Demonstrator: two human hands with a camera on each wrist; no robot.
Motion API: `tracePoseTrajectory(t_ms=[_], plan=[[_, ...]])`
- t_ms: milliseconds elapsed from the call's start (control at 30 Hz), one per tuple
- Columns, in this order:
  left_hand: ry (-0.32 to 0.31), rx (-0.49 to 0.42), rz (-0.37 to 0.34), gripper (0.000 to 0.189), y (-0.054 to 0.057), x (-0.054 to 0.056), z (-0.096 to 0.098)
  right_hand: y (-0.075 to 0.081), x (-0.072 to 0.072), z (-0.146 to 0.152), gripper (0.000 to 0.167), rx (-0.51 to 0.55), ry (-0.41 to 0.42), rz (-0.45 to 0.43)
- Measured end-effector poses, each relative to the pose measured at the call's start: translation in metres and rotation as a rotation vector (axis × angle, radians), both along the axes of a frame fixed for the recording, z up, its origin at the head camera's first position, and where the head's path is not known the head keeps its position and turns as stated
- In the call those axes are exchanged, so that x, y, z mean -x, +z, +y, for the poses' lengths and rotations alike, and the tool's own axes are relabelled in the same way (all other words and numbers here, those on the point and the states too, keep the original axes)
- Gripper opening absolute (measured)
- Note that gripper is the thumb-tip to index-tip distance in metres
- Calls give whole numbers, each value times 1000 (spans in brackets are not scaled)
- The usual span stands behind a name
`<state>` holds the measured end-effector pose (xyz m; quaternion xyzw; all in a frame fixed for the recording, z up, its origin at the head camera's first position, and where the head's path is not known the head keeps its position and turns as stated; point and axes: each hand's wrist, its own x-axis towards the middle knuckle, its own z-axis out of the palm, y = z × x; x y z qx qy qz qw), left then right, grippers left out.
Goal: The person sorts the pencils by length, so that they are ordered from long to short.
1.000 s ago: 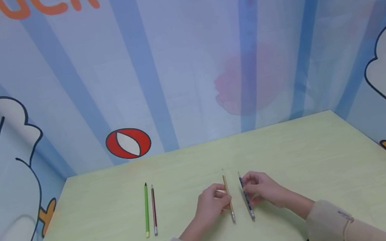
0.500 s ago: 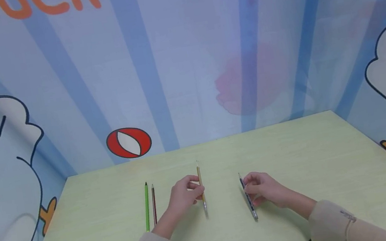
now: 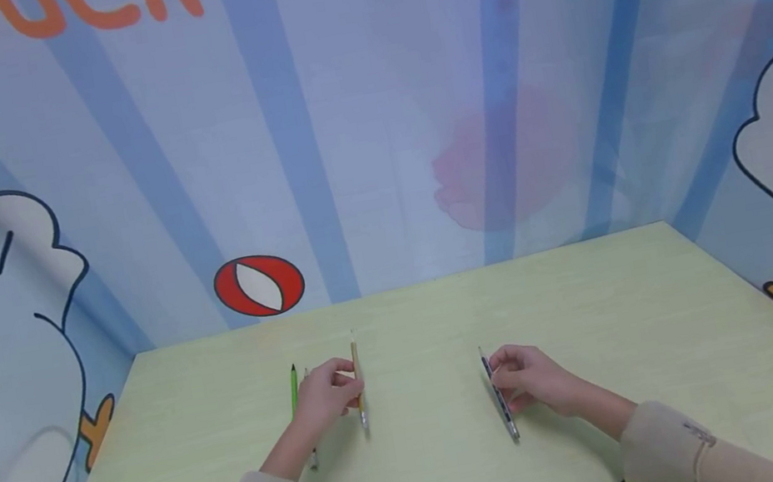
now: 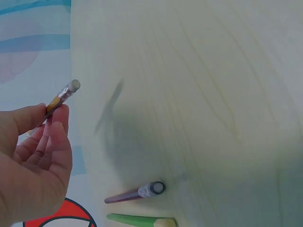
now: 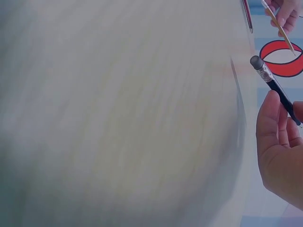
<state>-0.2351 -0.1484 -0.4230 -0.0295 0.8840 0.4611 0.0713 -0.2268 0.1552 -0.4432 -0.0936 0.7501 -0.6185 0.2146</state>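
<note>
My left hand (image 3: 327, 394) pinches a yellow pencil (image 4: 56, 101) between thumb and fingers, its pale eraser end toward me. In the left wrist view the pencil is held above the table, with its shadow apart from it. My right hand (image 3: 532, 374) pinches a dark blue pencil (image 3: 500, 400) with a grey eraser and silver band, also raised off the surface. Beside the left hand lie a green pencil (image 4: 137, 220) and a dark red pencil (image 4: 128, 195) with a silver end. In the head view the left hand and forearm partly cover both.
The pale wooden table (image 3: 435, 452) ends at a blue striped backdrop (image 3: 387, 148) printed with cartoon figures and a red ball shape (image 3: 231, 291). More printed cloth stands along the left and right sides.
My left hand has lifted the yellow pencil and carried it left, toward the green and dark red pencils. The right hand has stayed nearly in place, raising the dark blue pencil slightly.
</note>
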Motion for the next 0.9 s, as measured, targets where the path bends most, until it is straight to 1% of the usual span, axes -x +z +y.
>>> tracePoseTrajectory(t_ms=[200,500,633,767,900], plan=[[20,46,-42,26,0,-6,-13,2,-1,0,29,-5,-5,5],[58,89,-73,24,1,-12,-22,3,-3,0,28,-13,-14,1],[81,108,-96,23,-1,-11,-25,3,-2,0,27,-16,-16,1],[87,145,-100,24,-6,-10,-28,2,-2,0,27,-18,-17,2],[79,174,-96,26,-11,-8,-30,2,-1,1,29,-14,-16,-2]])
